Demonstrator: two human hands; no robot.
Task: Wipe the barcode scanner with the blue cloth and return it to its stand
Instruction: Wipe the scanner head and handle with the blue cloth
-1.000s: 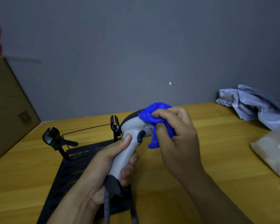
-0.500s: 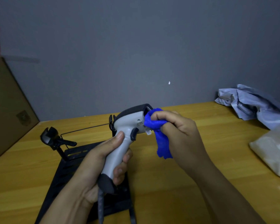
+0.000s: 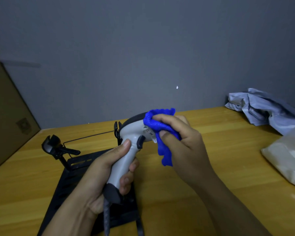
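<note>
My left hand [image 3: 99,178] grips the handle of the grey barcode scanner [image 3: 126,157], holding it upright above the table with its dark head pointing right. Its coiled cable [image 3: 106,217] hangs down from the handle's base. My right hand [image 3: 182,143] holds the blue cloth [image 3: 162,132] bunched against the scanner's head, covering its front and top; a corner of the cloth dangles below. The black stand [image 3: 58,149], with its cradle on a bent neck and a flat black base plate, sits on the table to the left, apart from the scanner.
A wooden table [image 3: 211,184] runs up to a grey wall. A cardboard box [image 3: 7,113] leans at the left. Crumpled grey fabric [image 3: 262,108] lies at the back right, and a white plastic bag [image 3: 288,157] at the right edge. A small black clip [image 3: 117,132] stands behind the scanner.
The cloth moved from the scanner's top down to its front face, then back up over the front and top. The scanner shifted slightly left and back in my left hand.
</note>
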